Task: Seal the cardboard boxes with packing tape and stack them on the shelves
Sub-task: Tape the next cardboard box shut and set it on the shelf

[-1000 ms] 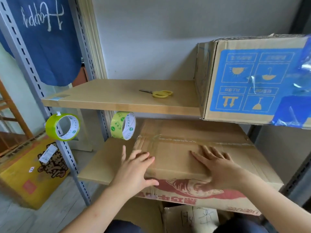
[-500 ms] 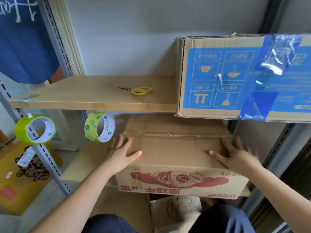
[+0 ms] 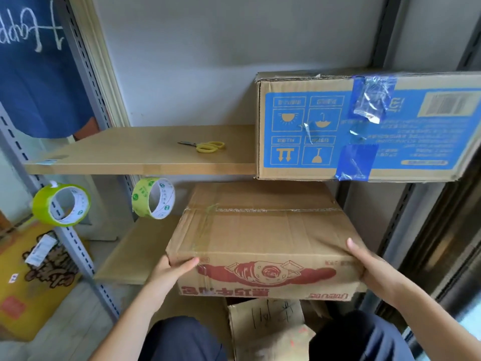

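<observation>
A taped brown cardboard box with red print (image 3: 263,238) lies on the lower shelf (image 3: 135,256), its front sticking out past the shelf edge. My left hand (image 3: 171,268) grips its front left corner, thumb on the front face. My right hand (image 3: 369,267) holds the front right corner, with the thumb on top of the box. A second box with blue print and blue tape (image 3: 364,126) stands on the upper shelf (image 3: 140,157) at the right. Two green tape rolls hang on the rack, one roll (image 3: 61,204) on the front post, the other roll (image 3: 153,198) under the upper shelf.
Yellow scissors (image 3: 205,146) lie on the upper shelf left of the blue-printed box. A yellow printed box (image 3: 31,277) sits on the floor at the left. Another cardboard box with handwriting (image 3: 268,327) stands below, between my knees. A blue cloth (image 3: 33,74) hangs at the top left.
My hands slid from the top of the box out to its front corners and took hold there. The box's front now sticks farther out over the shelf edge.
</observation>
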A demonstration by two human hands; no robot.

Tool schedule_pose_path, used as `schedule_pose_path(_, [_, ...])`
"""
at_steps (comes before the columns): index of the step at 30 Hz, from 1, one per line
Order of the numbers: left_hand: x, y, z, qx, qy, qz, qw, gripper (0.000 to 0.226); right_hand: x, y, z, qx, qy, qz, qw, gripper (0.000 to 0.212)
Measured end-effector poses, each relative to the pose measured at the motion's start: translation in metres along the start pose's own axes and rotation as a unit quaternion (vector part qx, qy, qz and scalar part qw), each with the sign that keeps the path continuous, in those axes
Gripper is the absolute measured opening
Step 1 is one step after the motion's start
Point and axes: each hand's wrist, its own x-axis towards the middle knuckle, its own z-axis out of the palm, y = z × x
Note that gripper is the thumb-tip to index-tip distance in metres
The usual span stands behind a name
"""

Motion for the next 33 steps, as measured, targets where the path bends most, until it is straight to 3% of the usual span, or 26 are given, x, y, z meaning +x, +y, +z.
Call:
schedule_pose_path(5, [-0.04, 0.022, 0.023, -0.032, 0.124, 0.094, 0.987, 0.042, -0.047, 0.007, 0.012, -0.04, 0.088, -0.106, 0.99, 0.065])
schedule_pose_path(7, [-0.063, 0.028, 0.028, -0.029, 0.135, 0.125, 0.983, 0.031, -0.072, 0.006, 0.015, -0.059, 0.129, -0.119, 0.983, 0.065])
schedule_pose_path(10, [-0.1, 0.036, 0.019, -0.013, 0.114, 0.167, 0.979, 0.038, -0.105, -0.012, 0.006, -0.128, 0.185, -0.128, 0.966, 0.075])
schedule_pose_path(13, [-0.14, 0.038, 0.006, -0.051, 0.038, 0.208, 0.976, 0.039, -0.138, -0.042, -0.007, -0.17, 0.245, -0.152, 0.942, 0.082])
schedule_pose_path(16, [-0.161, 0.045, -0.003, -0.149, 0.027, 0.172, 0.973, 0.023, -0.164, -0.072, -0.015, -0.185, 0.252, -0.153, 0.937, 0.072])
schedule_pose_path(18, [-0.166, 0.055, -0.011, -0.22, -0.01, 0.128, 0.967, 0.033, -0.177, -0.087, -0.02, -0.177, 0.206, -0.149, 0.951, 0.058])
schedule_pose_path(21, [-0.171, 0.08, -0.03, -0.218, -0.06, 0.12, 0.967, 0.057, -0.195, -0.094, -0.029, -0.049, 0.037, -0.161, 0.985, 0.062])
schedule_pose_path(24, [-0.173, 0.104, -0.044, -0.2, -0.032, 0.111, 0.973, 0.062, -0.198, -0.081, -0.041, 0.028, -0.07, -0.202, 0.976, 0.056])
schedule_pose_path(25, [-0.171, 0.111, -0.047, -0.196, -0.006, 0.102, 0.975, 0.062, -0.196, -0.078, -0.042, 0.033, -0.065, -0.209, 0.975, 0.056])
schedule_pose_path(27, [-0.166, 0.122, -0.051, -0.149, 0.015, 0.092, 0.985, 0.053, -0.19, -0.076, -0.038, -0.014, -0.035, -0.211, 0.977, 0.075])
schedule_pose_path(29, [-0.162, 0.129, -0.053, -0.105, -0.041, 0.076, 0.991, 0.05, -0.183, -0.086, -0.029, -0.103, -0.009, -0.204, 0.974, 0.08])
schedule_pose_path(31, [-0.158, 0.128, -0.054, -0.106, -0.125, 0.069, 0.984, 0.068, -0.168, -0.096, -0.018, -0.159, 0.052, -0.21, 0.963, 0.076])
schedule_pose_path(33, [-0.151, 0.116, -0.052, -0.096, -0.135, 0.096, 0.981, 0.087, -0.153, -0.103, -0.004, -0.187, 0.128, -0.222, 0.948, 0.075])
